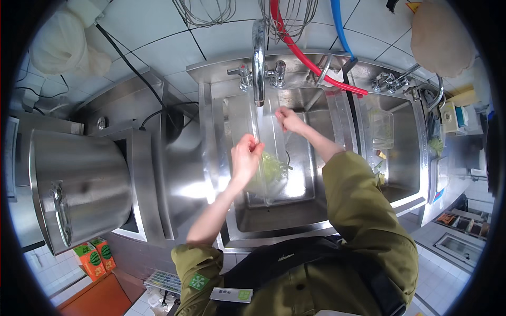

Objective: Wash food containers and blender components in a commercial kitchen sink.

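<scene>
A clear plastic container (278, 138) is in the steel sink basin (269, 221) before me, with light green leafy vegetables (272, 170) in its lower part. My left hand (245, 158) has its fingers pinched on the container's left edge. Close to the far right side of the container is my right hand (290, 119), curled and blurred; whether it holds anything is not visible. Water runs from the chrome faucet (259, 63) into the basin between my hands.
A large steel stockpot (83, 189) stands left. A red hose (304, 59) and wire whisks (292, 23) hang at the back wall. The right basin (403, 162) holds another clear container (381, 128) and vegetable scraps (380, 173).
</scene>
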The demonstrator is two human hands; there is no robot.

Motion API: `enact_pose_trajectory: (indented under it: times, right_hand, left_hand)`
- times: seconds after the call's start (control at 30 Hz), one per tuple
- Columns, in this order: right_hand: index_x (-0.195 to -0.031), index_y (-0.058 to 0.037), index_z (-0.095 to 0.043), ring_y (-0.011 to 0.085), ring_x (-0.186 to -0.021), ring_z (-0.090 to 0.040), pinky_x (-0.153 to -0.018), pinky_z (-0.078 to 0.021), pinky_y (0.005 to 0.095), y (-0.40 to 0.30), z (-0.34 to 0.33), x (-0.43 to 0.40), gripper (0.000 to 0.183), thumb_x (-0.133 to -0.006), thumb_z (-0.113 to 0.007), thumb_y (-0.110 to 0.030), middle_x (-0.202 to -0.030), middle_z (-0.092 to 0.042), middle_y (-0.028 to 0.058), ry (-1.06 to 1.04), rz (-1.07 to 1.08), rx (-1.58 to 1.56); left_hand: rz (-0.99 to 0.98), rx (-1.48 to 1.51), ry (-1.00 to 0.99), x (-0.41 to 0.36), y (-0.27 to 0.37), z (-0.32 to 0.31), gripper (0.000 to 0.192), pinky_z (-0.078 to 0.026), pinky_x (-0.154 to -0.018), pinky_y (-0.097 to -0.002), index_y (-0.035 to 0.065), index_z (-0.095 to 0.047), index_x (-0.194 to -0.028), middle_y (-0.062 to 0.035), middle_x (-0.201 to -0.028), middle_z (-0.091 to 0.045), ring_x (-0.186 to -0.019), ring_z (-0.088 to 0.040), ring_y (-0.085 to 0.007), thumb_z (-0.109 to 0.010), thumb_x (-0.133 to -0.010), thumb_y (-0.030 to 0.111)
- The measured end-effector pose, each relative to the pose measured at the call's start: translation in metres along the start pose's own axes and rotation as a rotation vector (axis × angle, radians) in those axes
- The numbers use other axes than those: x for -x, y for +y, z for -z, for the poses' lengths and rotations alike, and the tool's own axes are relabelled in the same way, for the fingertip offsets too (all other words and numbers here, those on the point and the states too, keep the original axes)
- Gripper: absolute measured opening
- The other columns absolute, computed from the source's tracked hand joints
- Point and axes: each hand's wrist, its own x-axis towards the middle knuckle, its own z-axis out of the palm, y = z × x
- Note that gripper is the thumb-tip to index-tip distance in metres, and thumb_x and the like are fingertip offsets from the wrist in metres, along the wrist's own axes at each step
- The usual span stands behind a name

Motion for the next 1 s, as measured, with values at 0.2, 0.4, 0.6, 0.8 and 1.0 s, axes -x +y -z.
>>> enact_pose_trajectory:
  times: [0.2,0.4,0.6,0.8,1.0]
  right_hand:
    - [-0.078,-0.0068,-0.045,0.0085,-0.041,-0.043,-0.035,-0.032,0.0231,0.041,-0.016,0.039,0.023,-0.087,-0.043,-0.028,-0.053,-0.043,-0.0002,-0.254,-0.377,-0.046]
    - [-0.082,-0.0089,-0.045,0.0069,-0.044,-0.041,-0.035,-0.0278,0.0209,0.031,-0.004,0.056,0.015,-0.084,-0.049,-0.023,-0.058,-0.044,-0.0012,-0.27,-0.54,-0.498]
    - [-0.105,-0.0045,-0.047,0.0055,-0.046,-0.044,-0.034,-0.0292,0.02,0.002,0.027,0.044,0.027,-0.081,-0.053,-0.014,-0.065,-0.05,-0.0002,-0.2,-0.497,-0.286]
    - [-0.079,-0.0023,-0.053,0.0033,-0.046,-0.044,-0.038,-0.0374,0.0171,-0.015,0.03,0.014,0.017,-0.083,-0.05,-0.019,-0.055,-0.044,-0.0051,-0.351,-0.551,-0.424]
    - [-0.093,-0.0021,-0.055,0.0049,-0.057,-0.045,-0.049,-0.0365,0.0188,-0.047,0.016,0.006,0.028,-0.084,-0.048,-0.027,-0.065,-0.049,-0.0027,-0.296,-0.353,-0.03]
  left_hand:
    - [0.548,0.434,-0.296,-0.026,-0.015,0.016,0.079,-0.048,-0.051,-0.0261,-0.0016,-0.008,-0.13,-0.0077,-0.07,-0.051,-0.057,-0.051,-0.0116,-0.059,-0.07,-0.002]
    - [0.605,0.48,-0.275,-0.039,-0.038,0.022,0.069,-0.045,-0.048,-0.0237,-0.0011,-0.014,-0.129,-0.0047,-0.067,-0.049,-0.052,-0.046,-0.0094,-0.054,-0.073,-0.001]
    - [0.848,0.532,-0.402,-0.027,-0.083,-0.007,0.044,-0.043,-0.048,-0.0245,-0.0022,-0.034,-0.12,-0.0043,-0.068,-0.052,-0.052,-0.048,-0.0091,-0.048,-0.079,0.003]
    - [1.051,1.064,-0.672,0.008,-0.174,-0.036,0.024,-0.043,-0.05,-0.026,-0.0009,-0.048,-0.1,-0.0063,-0.083,-0.054,-0.067,-0.052,-0.0127,-0.045,-0.083,0.016]
    - [1.754,1.592,-0.776,0.01,-0.152,-0.072,0.017,-0.033,-0.035,-0.0153,-0.0065,-0.043,-0.09,-0.008,-0.07,-0.04,-0.055,-0.038,-0.0108,-0.044,-0.081,0.008]
